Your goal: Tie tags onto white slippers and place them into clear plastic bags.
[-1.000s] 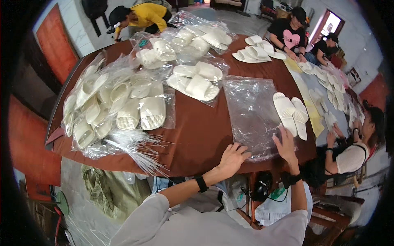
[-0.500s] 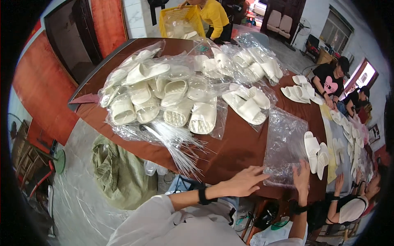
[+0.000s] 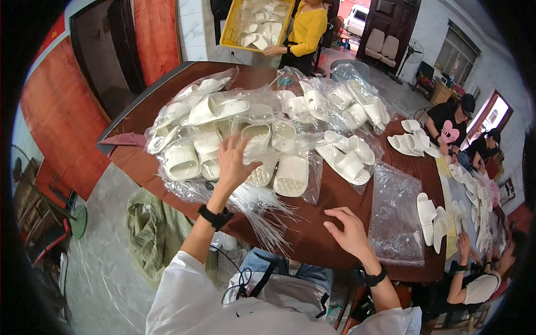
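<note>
My left hand (image 3: 234,163) is stretched out, fingers apart, over a heap of white slippers (image 3: 223,134) lying in clear plastic bags on the brown table (image 3: 329,218). Its fingertips are close to the slippers at the near side of the heap; it holds nothing. My right hand (image 3: 349,231) hovers open above the table's near edge, just left of an empty clear plastic bag (image 3: 397,215) that lies flat. A bundle of thin clear plastic strips (image 3: 262,209) fans out between my hands.
More bagged slippers (image 3: 346,156) lie mid-table, and loose white slippers (image 3: 430,218) lie to the right. A person in yellow holds a yellow crate (image 3: 254,22) at the far end. Other people sit along the right side. A green sack (image 3: 151,234) lies on the floor at left.
My left hand has left the table's near edge and reached forward and left onto the slipper heap. My right hand has come off the empty bag. My view has turned left.
</note>
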Action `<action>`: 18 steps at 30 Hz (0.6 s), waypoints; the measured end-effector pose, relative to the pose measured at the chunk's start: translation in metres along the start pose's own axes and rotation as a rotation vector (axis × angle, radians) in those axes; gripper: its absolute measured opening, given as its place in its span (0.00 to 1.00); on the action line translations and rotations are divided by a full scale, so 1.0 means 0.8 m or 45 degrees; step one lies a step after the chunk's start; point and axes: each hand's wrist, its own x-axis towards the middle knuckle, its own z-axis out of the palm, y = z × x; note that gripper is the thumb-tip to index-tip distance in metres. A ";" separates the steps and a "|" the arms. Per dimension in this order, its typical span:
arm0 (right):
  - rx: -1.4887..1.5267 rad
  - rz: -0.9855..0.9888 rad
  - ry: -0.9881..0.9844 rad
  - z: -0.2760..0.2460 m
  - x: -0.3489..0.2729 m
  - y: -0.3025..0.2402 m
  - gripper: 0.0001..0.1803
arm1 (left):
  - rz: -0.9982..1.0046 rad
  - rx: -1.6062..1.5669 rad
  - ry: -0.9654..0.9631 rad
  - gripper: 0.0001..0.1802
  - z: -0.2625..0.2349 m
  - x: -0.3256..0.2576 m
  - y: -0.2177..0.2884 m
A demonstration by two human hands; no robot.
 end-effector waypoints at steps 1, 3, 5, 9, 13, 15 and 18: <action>0.052 -0.034 -0.014 0.009 0.009 0.001 0.16 | 0.079 -0.015 -0.026 0.28 0.009 0.003 -0.010; 0.105 -0.033 -0.048 0.020 0.025 -0.001 0.15 | -0.026 -0.205 -0.094 0.23 0.025 0.012 -0.015; 0.112 -0.018 -0.071 0.029 0.037 0.002 0.16 | -0.129 -0.391 -0.161 0.18 0.033 0.023 -0.013; 0.112 0.078 -0.136 0.038 0.049 0.010 0.18 | -0.129 -0.641 0.017 0.18 0.029 0.049 0.019; 0.177 0.103 -0.122 0.038 0.053 0.017 0.19 | 0.184 -0.567 0.185 0.28 0.005 0.062 0.053; 0.251 0.174 -0.152 0.038 0.050 0.023 0.22 | 0.214 -0.580 0.133 0.27 -0.016 0.055 0.074; 0.547 0.266 -0.131 0.041 0.047 0.024 0.27 | 0.332 -0.690 0.104 0.24 -0.046 0.025 0.116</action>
